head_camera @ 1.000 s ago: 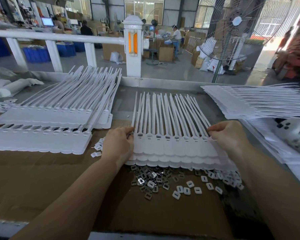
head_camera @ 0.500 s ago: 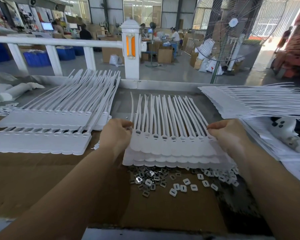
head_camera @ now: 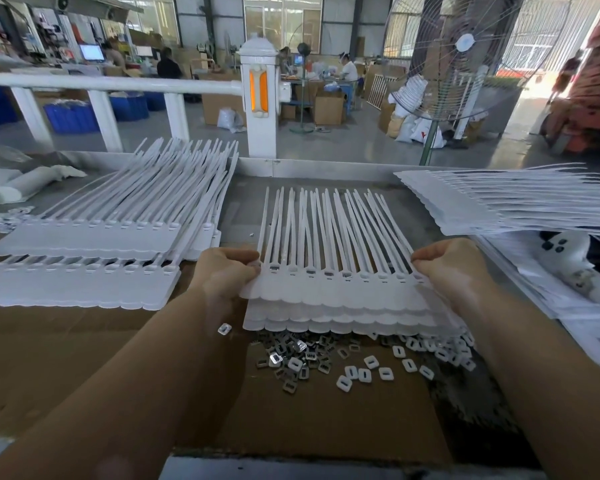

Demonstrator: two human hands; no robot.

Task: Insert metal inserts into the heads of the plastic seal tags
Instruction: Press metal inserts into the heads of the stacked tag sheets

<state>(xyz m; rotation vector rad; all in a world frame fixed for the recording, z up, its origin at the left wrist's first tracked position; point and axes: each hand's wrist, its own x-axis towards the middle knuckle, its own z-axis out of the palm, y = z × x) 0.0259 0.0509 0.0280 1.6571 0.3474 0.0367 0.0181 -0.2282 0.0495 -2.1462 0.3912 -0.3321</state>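
At centre frame, a worker's left hand (head_camera: 222, 271) pinches the left edge of a stack of white plastic seal tags (head_camera: 340, 299), while the right hand (head_camera: 447, 268) grips the stack's right edge, fingers curled over the row of tag heads (head_camera: 343, 273). The stack sits between the two hands, its flat scalloped flags toward the camera and its long tails fanning away toward the top of the frame; several heads show a grey metal piece seated in them. Just below the stack, on the cardboard sheet (head_camera: 84, 358) covering the bench, lies a loose pile of metal inserts (head_camera: 291, 358), with white plastic inserts (head_camera: 371, 367) scattered to its right and one stray piece (head_camera: 224, 329) beside the left wrist. Further stacks of tags (head_camera: 84, 258) lie at the left of the frame, and another stack (head_camera: 516, 202) at the upper right. Behind the bench stand a white railing (head_camera: 118, 84) and a pedestal fan (head_camera: 465, 53).
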